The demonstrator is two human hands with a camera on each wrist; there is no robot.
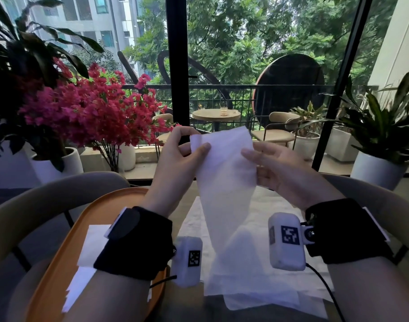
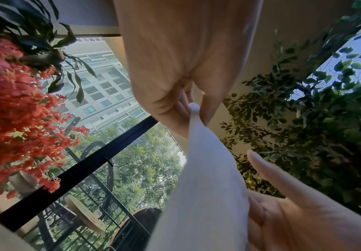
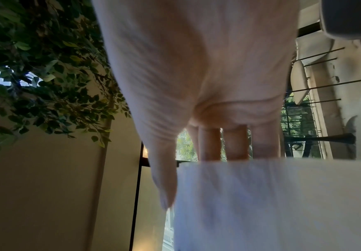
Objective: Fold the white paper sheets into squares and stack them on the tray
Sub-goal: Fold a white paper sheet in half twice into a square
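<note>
**Sheet held up by both hands above the table**

The left hand (image 1: 175,156) pinches the top left corner of the sheet (image 1: 224,182) between thumb and curled fingers; the left wrist view shows the sheet (image 2: 207,169) squeezed there into a narrow peak. The right hand (image 1: 278,168) takes the sheet's right edge lower down: its thumb lies across the front and its fingers run behind, as the right wrist view shows, where the fingers (image 3: 209,144) pass behind the top edge of the sheet (image 3: 271,203). Both hands are thus closed on the sheet.

The sheet hangs in the air between the hands, slightly twisted, its top edge level with the far railing (image 1: 222,94). Its lower edge falls down to the table, onto more white paper (image 1: 257,300) lying flat near the table's near edge.

The tray (image 1: 66,247) lies to the left, below the left forearm, its right rim just beside the paper on the table. Two folded sheets (image 1: 89,249) lie in it, one overlapping the other, their near ends hidden by the forearm.

Chair backs (image 1: 47,198) curve round the table's left and right sides. Beyond the table stands the window frame (image 1: 175,66), with red flowers (image 1: 89,112) to the left and a potted plant (image 1: 380,140) to the right. The air around the raised sheet is open above and in front.
</note>
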